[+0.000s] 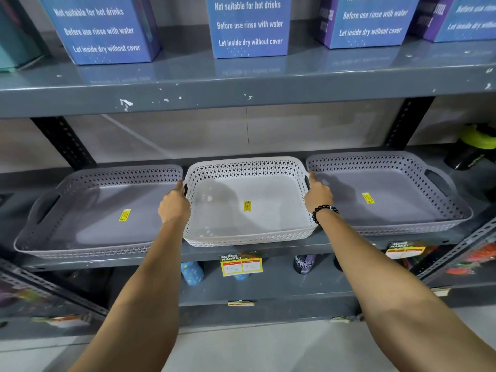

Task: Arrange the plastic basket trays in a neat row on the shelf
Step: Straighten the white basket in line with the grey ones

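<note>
Three perforated plastic basket trays stand side by side on the grey metal shelf [268, 251]. The white tray [225, 210] is in the middle, with a grey tray [94, 210] on its left and another grey tray [397, 189] on its right. Each carries a yellow sticker on its floor. My left hand [174, 204] grips the white tray's left handle, fingers tucked in. My right hand [318, 193] grips its right handle and wears a black bead bracelet. The white tray's front edge juts slightly past the shelf lip.
Blue printed boxes [248, 25] line the shelf above. A black bottle with a green lid [473, 149] stands at the far right of the tray shelf. Price tags [241, 264] hang on the shelf front. Bottles [192, 272] sit on the shelf below.
</note>
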